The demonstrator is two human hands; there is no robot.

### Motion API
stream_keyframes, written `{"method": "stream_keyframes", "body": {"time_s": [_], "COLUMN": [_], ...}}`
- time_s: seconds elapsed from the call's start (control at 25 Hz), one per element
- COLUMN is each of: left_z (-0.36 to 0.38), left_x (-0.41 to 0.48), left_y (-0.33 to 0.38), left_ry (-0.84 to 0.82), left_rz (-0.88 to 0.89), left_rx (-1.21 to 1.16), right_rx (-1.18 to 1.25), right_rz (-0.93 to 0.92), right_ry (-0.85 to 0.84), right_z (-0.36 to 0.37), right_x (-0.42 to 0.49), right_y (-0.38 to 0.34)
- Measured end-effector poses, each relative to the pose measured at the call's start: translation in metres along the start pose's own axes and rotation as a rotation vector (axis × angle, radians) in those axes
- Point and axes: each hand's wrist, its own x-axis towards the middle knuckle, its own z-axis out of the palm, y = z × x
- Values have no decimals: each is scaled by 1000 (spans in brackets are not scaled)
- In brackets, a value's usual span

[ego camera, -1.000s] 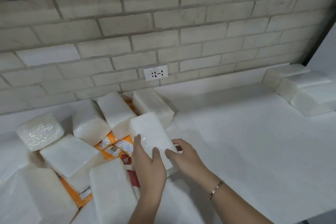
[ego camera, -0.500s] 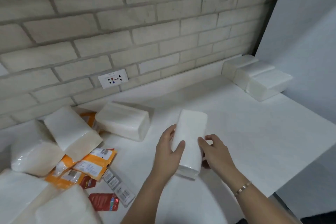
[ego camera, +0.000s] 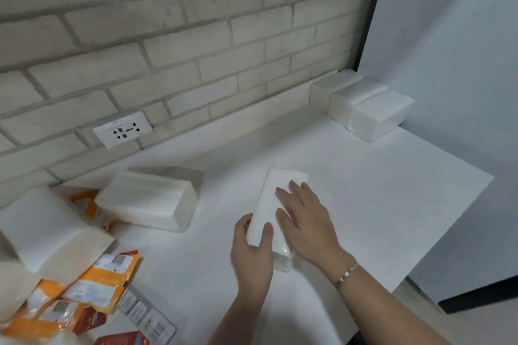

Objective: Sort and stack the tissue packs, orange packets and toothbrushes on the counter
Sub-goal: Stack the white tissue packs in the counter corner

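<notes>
Head view: your left hand (ego camera: 252, 249) pinches the near end of one tissue pack (ego camera: 269, 204) at mid-counter (ego camera: 364, 190), and your right hand (ego camera: 305, 221) lies flat on top, fingers straight, probably steadying it. Pack is well apart from the row of packs (ego camera: 364, 103) in the far corner; orange packets (ego camera: 92, 286) lie at left.

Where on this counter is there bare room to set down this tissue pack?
Widest free patch: the counter between the held tissue pack and the row of three packs in the far right corner. A narrower strip runs along the wall right of the socket. The left end is crowded with loose packs and orange packets.
</notes>
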Motion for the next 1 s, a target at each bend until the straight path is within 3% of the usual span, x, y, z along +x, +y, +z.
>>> {"method": "stream_keyframes", "body": {"time_s": [0.08,0.48,1.0], "left_z": [11,83,265], "left_x": [9,53,97], "left_y": [6,18,34], "left_ry": [-49,-418,-554], "left_rz": [-9,-32,12], "left_rx": [2,2,105], "right_rx": [59,-140,-256], "right_rz": [64,181,335], "right_ry": [-38,198,344], "right_z": [8,-21,-99], "right_x": [5,31,104], "right_y": [8,81,210]}}
